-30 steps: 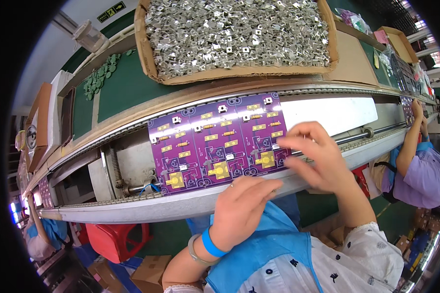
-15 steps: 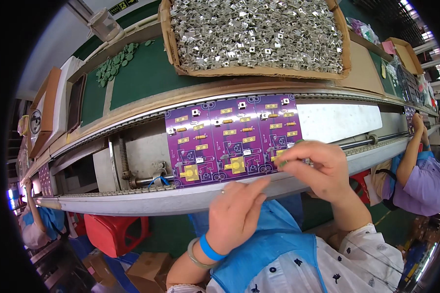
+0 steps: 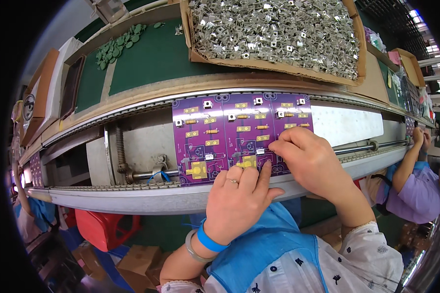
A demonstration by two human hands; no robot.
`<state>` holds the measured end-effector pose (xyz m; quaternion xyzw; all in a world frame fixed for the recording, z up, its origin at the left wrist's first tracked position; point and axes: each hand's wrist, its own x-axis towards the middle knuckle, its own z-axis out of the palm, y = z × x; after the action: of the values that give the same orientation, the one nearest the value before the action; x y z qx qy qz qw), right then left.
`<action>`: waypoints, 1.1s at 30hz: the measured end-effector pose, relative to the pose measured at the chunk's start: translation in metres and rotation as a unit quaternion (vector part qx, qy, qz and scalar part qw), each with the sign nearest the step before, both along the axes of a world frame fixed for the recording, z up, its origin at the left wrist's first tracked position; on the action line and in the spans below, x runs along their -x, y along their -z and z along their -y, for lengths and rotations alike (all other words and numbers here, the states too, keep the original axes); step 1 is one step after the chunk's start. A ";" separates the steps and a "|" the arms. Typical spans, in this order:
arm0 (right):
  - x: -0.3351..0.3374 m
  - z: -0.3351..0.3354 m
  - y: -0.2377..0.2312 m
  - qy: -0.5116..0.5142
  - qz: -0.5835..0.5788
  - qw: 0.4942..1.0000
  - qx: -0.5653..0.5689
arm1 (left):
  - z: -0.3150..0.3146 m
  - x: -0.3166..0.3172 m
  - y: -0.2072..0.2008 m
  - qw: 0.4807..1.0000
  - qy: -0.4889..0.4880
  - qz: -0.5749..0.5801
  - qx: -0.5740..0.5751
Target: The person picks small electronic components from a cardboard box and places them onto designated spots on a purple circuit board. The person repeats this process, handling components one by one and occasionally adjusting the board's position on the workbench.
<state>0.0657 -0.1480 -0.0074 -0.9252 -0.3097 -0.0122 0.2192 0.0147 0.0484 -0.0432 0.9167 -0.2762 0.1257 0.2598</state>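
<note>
A purple circuit board panel [image 3: 225,139] rests between the conveyor's rails, fitted with orange-banded resistors [image 3: 212,131], small metal clips [image 3: 208,104] and white connectors [image 3: 209,157]. My left hand [image 3: 239,195] lies with fingers stretched over the panel's near edge, beside a yellow pad [image 3: 247,161]; it is open and holds nothing visible. Above the right section of the panel, my right hand [image 3: 313,158] is closed in a pinch, its fingertips down close to a white connector [image 3: 262,151]. Whatever is between those fingertips is hidden.
Behind the conveyor stands a cardboard box [image 3: 278,70] heaped with metal clips. Green disc-shaped parts [image 3: 120,45] lie on the green surface at back left. A metal rail [image 3: 132,201] runs along the near side. Co-workers sit at far right [image 3: 415,176] and far left [image 3: 34,215].
My right hand has shifted to the panel's right section, and the green piece at its fingertips no longer shows. My left hand has come down onto the near edge. The view has shifted slightly.
</note>
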 end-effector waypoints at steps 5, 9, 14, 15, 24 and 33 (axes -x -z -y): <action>-0.001 -0.005 0.003 -0.013 0.032 0.999 0.011 | 0.000 -0.002 -0.001 1.000 0.015 0.012 -0.024; 0.000 -0.004 0.009 -0.013 0.038 0.999 -0.007 | 0.001 -0.003 -0.001 0.999 0.029 0.014 -0.022; 0.000 -0.001 0.015 -0.006 0.039 0.999 -0.026 | 0.001 -0.004 -0.001 0.999 0.035 0.008 -0.018; 0.000 -0.002 0.016 -0.004 0.036 0.999 -0.030 | 0.001 -0.003 0.000 0.999 0.035 0.006 -0.019; 0.000 -0.003 0.017 0.003 0.034 0.998 -0.048 | 0.001 -0.004 -0.001 0.999 0.041 0.013 -0.022; -0.001 -0.005 0.018 0.008 0.037 0.998 -0.057 | 0.001 -0.003 0.001 0.999 0.043 0.015 -0.026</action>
<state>0.0668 -0.1434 -0.0250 -0.9126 -0.3087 -0.0661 0.2598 0.0179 0.0471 -0.0438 0.9083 -0.3228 0.1208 0.2370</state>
